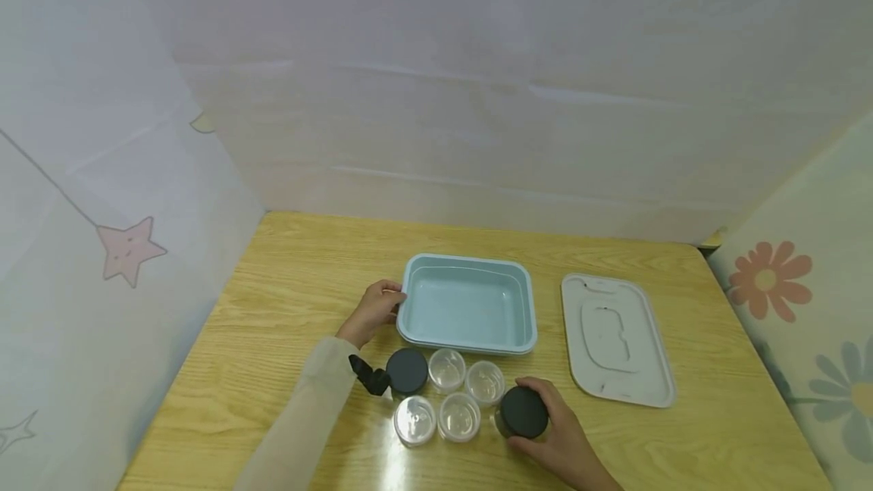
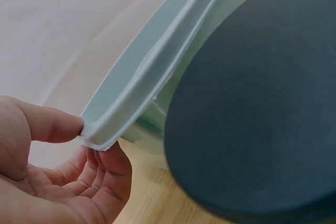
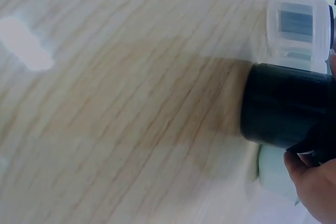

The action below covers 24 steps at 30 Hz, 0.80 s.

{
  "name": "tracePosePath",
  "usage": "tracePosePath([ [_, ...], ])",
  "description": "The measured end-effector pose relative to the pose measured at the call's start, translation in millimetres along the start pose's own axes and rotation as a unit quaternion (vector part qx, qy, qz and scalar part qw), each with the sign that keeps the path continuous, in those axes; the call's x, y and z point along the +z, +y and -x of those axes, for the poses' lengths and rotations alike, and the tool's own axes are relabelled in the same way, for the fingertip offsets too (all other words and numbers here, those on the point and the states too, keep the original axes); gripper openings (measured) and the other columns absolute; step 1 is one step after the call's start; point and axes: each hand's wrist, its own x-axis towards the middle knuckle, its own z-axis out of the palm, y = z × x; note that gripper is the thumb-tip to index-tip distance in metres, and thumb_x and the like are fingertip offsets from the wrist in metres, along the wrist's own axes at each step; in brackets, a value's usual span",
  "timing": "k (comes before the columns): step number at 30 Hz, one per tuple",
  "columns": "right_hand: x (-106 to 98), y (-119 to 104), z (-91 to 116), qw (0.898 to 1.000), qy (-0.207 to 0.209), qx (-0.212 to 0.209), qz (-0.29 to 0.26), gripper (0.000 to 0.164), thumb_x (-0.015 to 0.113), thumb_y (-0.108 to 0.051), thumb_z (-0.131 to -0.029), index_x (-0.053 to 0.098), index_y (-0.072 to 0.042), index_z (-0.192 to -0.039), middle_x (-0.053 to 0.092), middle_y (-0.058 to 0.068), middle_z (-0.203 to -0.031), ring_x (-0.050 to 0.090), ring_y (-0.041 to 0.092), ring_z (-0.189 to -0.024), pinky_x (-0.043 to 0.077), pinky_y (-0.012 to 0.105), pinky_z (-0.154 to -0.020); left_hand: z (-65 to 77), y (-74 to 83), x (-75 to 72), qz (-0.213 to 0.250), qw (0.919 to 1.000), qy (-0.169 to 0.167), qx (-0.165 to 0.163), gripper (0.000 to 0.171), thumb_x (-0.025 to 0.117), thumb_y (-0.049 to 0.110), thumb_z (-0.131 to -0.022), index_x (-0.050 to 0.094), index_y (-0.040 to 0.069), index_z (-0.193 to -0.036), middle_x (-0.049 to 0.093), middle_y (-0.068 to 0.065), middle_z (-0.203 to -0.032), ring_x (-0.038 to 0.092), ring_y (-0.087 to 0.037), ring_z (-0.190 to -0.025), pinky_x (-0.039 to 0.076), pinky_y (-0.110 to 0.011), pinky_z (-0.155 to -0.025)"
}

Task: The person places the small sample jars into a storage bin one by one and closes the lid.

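Note:
A light blue rectangular tray [image 1: 467,271] lies in the middle of the wooden table [image 1: 286,286]. My left hand [image 1: 373,311] pinches its left rim between thumb and fingers; the left wrist view shows that rim [image 2: 142,85] in the pinch. In front of the tray stand several small clear jars [image 1: 446,368] and one jar with a black lid [image 1: 407,370]. My right hand [image 1: 554,434] grips another black-lidded jar [image 1: 524,412] at the front right. That black jar [image 3: 281,106] fills the right side of the right wrist view, with a clear jar [image 3: 296,22] beyond it.
A pale grey lid [image 1: 617,339] lies flat to the right of the tray. White sheeting walls the table at the back and left; a flower-patterned cloth [image 1: 805,301] hangs at the right. Bare wood shows at the left and near the front edge.

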Motion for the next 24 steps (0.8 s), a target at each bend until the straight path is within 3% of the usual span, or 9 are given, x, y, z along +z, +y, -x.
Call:
tracePosePath([
  [3,-2.1,-1.0,0.3,1.000,0.006,-0.004,0.007,0.082,0.093,-0.021,-0.051,0.055,-0.007,-0.123,0.059,0.002,-0.118,0.055,0.008,-0.105,0.048,0.022,-0.087,-0.3,-0.3,0.5,0.002,1.0000,-0.002,0.001,0.028,0.050,0.012,-0.096,0.048,-0.001,-0.121,0.059,-0.018,-0.106,0.060,-0.020,-0.084,0.050,-0.026,-0.065],
  [10,-12.2,-9.9,-7.7,1.000,0.004,-0.020,0.002,0.083,0.093,-0.013,-0.051,0.054,-0.005,-0.123,0.059,0.004,-0.119,0.054,0.005,-0.109,0.039,0.008,-0.092,-1.0,-2.6,-0.4,0.002,1.0000,-0.002,0.007,0.029,0.049,0.012,-0.097,0.048,-0.001,-0.123,0.059,-0.019,-0.108,0.060,-0.021,-0.085,0.052,-0.029,-0.069],
  [17,-23.9,-19.0,-17.6,1.000,-0.018,-0.012,0.010,0.082,0.093,-0.013,-0.052,0.054,-0.011,-0.124,0.059,0.001,-0.118,0.055,0.004,-0.106,0.048,0.020,-0.087,-1.2,-1.8,-0.8,0.000,1.0000,-0.007,0.000,0.031,0.050,0.013,-0.097,0.047,0.000,-0.124,0.059,-0.021,-0.112,0.060,-0.022,-0.091,0.052,-0.030,-0.071],
  [24,-34.0,-24.1,-25.1,0.999,-0.027,-0.022,0.018,0.083,0.092,-0.014,-0.052,0.054,-0.013,-0.126,0.058,-0.002,-0.119,0.054,0.003,-0.105,0.049,0.023,-0.085,-0.8,-1.6,-1.3,-0.002,0.9999,-0.010,-0.005,0.032,0.051,0.015,-0.097,0.047,0.001,-0.126,0.058,-0.020,-0.115,0.060,-0.025,-0.096,0.052,-0.030,-0.072],
])
